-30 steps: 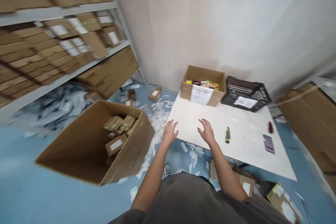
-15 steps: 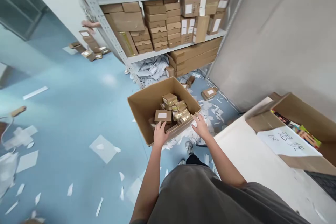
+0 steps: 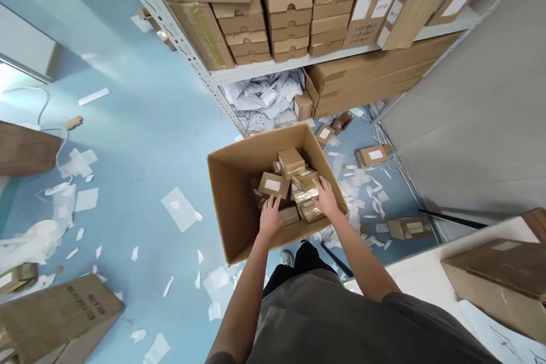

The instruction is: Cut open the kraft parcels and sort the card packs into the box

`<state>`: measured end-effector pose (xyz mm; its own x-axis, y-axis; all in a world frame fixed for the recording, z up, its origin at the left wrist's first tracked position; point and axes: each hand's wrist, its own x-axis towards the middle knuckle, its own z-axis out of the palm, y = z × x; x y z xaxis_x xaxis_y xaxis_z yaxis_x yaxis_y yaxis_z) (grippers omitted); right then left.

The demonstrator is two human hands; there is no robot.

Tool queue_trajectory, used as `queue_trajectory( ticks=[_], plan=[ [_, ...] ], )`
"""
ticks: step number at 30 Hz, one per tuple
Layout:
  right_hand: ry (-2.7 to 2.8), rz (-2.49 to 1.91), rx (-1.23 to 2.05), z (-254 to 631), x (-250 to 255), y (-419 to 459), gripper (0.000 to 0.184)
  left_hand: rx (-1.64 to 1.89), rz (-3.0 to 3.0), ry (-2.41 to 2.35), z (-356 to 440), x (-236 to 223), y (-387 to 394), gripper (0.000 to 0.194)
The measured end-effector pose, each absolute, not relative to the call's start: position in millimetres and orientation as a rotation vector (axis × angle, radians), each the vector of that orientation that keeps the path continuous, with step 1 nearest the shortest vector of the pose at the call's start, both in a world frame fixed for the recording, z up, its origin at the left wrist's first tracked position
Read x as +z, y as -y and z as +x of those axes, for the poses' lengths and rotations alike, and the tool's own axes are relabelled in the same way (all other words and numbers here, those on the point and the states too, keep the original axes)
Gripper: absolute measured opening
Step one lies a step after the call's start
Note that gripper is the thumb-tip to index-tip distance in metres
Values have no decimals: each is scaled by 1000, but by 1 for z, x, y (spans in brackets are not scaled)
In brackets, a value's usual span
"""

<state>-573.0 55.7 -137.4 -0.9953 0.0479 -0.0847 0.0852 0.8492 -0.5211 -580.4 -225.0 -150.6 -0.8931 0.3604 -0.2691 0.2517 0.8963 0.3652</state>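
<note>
The floor [image 3: 149, 131] is light blue and smooth, and it reflects the light with a pale shine at the upper left. Many white paper scraps [image 3: 179, 209] are scattered over it. A plain grey wall [image 3: 482, 131] stands at the right. A pale metal rack [image 3: 273, 66] stands ahead, and a white bench [image 3: 420, 280] is partly visible at the lower right.
</note>
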Motion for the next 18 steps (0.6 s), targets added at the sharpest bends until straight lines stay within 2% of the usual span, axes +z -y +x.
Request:
queue_trajectory(
  ticks=[6,9,14,18],
  plan=[
    [-2859,86,-643,-676,-206,-49,83,372,373,-2708,-670,-207,186,97],
    [-2792,102,-529,-718,-263,-44,87,356,433,-2730,-711,-265,169,96],
    [-2700,23,-434,-766,-360,-50,93,391,705,-2722,-759,-376,138,81],
    [-2696,-41,-396,-781,-412,-57,106,450,804,-2800,-776,-438,123,77]
  ],
)
